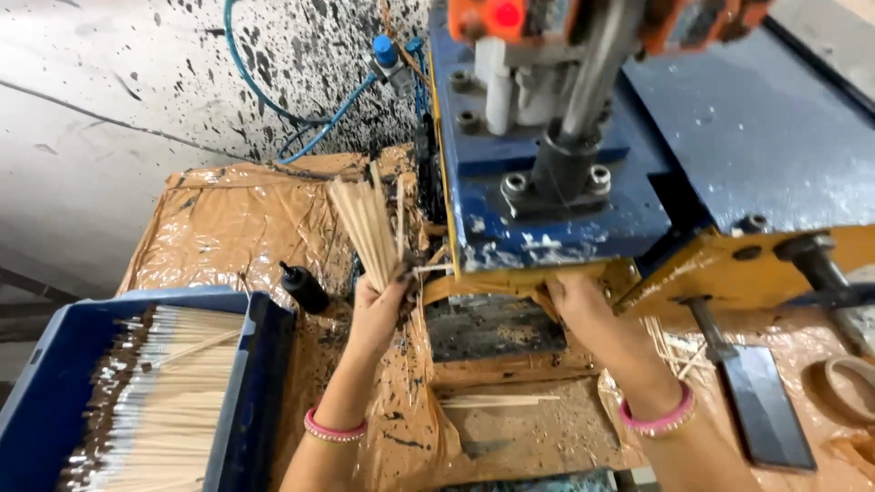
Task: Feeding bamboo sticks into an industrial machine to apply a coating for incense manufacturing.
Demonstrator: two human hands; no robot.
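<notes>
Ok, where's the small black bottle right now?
The small black bottle lies on the brown plastic sheet, between the blue tray and the left hand.

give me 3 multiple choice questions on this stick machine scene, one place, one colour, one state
1. Where is the blue plastic crate of thin sticks?
A. left of the left hand
B. on top of the machine
C. right of the right hand

2. What colour are the bangles on both wrists?
A. green
B. pink
C. black

3. What is the left hand doing?
A. lying flat and empty
B. gripping a bundle of thin pale sticks
C. holding the small black bottle

Answers: 1 A, the crate sits at the lower left; 2 B, both bands are pink; 3 B, its fingers close round the upright bundle.
</notes>
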